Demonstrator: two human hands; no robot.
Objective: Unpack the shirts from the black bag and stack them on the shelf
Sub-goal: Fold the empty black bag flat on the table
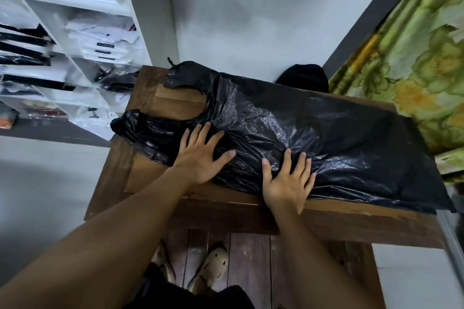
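White shelf (75, 2), far left: compartments hold folded shirts in clear packaging (100, 40). Wooden surface (175, 100), centre: carries the black bag (326, 128), which lies flat along it with its handles toward the shelf. Left hand (200, 155): palm down on the handle end of the bag, fingers straight and spread, gripping nothing. Right hand (286, 183): palm down on the bag's near edge, just beside the left hand, fingers straight and spread, gripping nothing. Green patterned fabric (414, 70), far right: lies beyond the bag's closed end.
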